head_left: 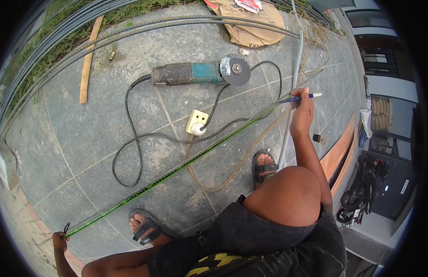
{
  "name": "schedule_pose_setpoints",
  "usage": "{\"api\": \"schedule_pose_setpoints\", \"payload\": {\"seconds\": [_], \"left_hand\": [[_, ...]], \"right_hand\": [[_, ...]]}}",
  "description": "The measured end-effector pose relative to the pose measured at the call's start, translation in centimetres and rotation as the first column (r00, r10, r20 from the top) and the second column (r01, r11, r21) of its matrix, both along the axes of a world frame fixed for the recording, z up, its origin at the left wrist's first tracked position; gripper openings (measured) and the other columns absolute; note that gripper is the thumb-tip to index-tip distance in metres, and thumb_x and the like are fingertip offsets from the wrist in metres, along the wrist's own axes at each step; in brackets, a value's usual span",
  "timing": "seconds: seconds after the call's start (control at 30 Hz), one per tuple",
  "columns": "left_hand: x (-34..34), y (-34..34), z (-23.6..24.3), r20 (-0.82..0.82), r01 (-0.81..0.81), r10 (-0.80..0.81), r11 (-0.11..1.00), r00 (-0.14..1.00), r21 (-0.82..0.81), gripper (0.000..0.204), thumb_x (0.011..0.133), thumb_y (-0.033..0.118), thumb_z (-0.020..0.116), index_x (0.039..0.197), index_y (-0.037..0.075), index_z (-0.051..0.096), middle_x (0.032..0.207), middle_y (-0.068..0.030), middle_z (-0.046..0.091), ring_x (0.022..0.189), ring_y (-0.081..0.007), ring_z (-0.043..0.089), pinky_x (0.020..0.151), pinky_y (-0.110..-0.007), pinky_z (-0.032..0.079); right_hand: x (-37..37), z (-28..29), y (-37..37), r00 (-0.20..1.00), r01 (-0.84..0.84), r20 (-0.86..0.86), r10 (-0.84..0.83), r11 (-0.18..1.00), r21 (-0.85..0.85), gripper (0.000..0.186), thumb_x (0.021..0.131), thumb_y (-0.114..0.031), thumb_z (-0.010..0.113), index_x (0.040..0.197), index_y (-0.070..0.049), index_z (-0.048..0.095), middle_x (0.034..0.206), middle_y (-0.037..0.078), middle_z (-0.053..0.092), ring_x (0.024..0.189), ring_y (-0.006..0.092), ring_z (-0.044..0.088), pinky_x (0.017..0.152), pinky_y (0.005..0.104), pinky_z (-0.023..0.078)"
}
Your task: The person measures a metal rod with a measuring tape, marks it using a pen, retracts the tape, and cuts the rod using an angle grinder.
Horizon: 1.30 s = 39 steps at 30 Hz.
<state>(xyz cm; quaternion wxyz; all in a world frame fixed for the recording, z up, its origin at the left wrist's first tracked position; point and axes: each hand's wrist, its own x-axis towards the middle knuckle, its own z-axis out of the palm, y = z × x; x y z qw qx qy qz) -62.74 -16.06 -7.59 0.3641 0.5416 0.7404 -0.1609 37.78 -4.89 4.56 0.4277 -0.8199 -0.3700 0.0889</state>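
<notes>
- L hand (60, 241) pinches the near end of the green tape measure (177, 167), low left by the paving edge; fingers closed on it. If that pinch slips, tape goes slack and the reading at the far end is off
- R hand (302, 115) closed round a blue pen (299, 98), tip pointing at the far end of the tape, next to the grey pipe (294, 78). Can't tell if the tip touches anything
- Tape runs diagonal across the paved floor (108, 124), low left to upper right, stretched but not pinned along its length. Any sag or sideways bow = long reading, mark lands wrong
- Tape passes just beside the black power cord (131, 152) and the tan hose/rope loop (232, 173); looks to cross over them near mid-span. Riding over them lifts it off the floor, more error
- Person squats w/ arms spread wide, sandalled feet (147, 228) close to the tape. Balance shift could drag either end
- Angle grinder (195, 73) lies on the floor, cord plugged into the cream socket block (196, 122). Looks live; disc is bare, a kick or snagged cord could be nasty
- Long rebar lengths (145, 25) along the top edge plus loose wood strip (87, 62) = trip risk when standing up
- Pen held far out at arm's reach, so the mark may come out shaky or wide
</notes>
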Motion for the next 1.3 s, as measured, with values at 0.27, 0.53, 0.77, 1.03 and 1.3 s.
{"api": "schedule_pose_setpoints", "payload": {"seconds": [0.27,0.53,0.77,1.03,1.3], "left_hand": [[2.5,1.1,1.4,-0.06,0.041,-0.044,0.998,0.997,-0.056,0.029,0.076,-0.01,0.044,0.067,-0.001,0.07,0.06,-0.0136,0.066,0.059,-0.021,0.066,0.059,-0.033,0.049],[3.0,1.0,1.2,-0.039,0.01,-0.013,0.997,0.999,-0.077,0.031,0.078,-0.012,0.043,0.069,-0.001,0.07,0.064,-0.0132,0.067,0.061,-0.0207,0.066,0.062,-0.033,0.05],[4.3,3.0,0.9,-0.021,0.063,-0.066,0.991,0.998,-0.116,0.031,0.076,-0.012,0.041,0.071,-0.002,0.07,0.065,-0.0144,0.067,0.062,-0.02,0.065,0.063,-0.033,0.051],[3.1,2.6,2.1,-0.038,0.05,-0.054,0.994,0.998,-0.1,0.033,0.078,-0.011,0.038,0.072,-0.002,0.069,0.065,-0.0131,0.067,0.064,-0.02,0.066,0.064,-0.033,0.052],[4.6,2.1,1.6,-0.06,0.001,-0.007,0.994,0.998,-0.113,0.032,0.079,-0.01,0.04,0.074,-0.002,0.07,0.066,-0.013,0.068,0.065,-0.0202,0.066,0.065,-0.033,0.052]], "right_hand": [[-10.1,4.8,3.4,0.522,-0.801,-0.668,0.531,0.574,-0.17,0.044,0.106,-0.042,0.046,0.1,-0.001,0.061,0.08,0.007,0.062,0.071,0.0132,0.06,0.067,0.026,0.048],[-14.6,5.4,5.4,0.363,-0.914,-0.765,0.531,0.363,-0.182,0.018,0.097,-0.016,0.067,0.107,-0.001,0.065,0.095,0.005,0.066,0.088,0.0117,0.063,0.079,0.0273,0.051],[-17.9,0.7,4.0,0.222,-0.97,-0.745,0.629,0.067,-0.233,0.017,0.088,-0.004,0.071,0.104,-0.006,0.068,0.095,0.004,0.07,0.095,0.0124,0.065,0.086,0.0299,0.051],[-19.5,-0.2,3.9,0.133,-0.984,-0.736,0.663,-0.002,-0.179,0.016,0.089,-0.006,0.071,0.104,-0.006,0.066,0.097,0.008,0.07,0.094,0.0182,0.068,0.084,0.0328,0.052],[-23.6,-1.1,4.5,-0.013,-0.988,-0.726,0.688,-0.123,-0.098,0.017,0.091,-0.008,0.067,0.106,-0.005,0.063,0.097,0.01,0.07,0.093,0.0233,0.069,0.082,0.035,0.052]]}}
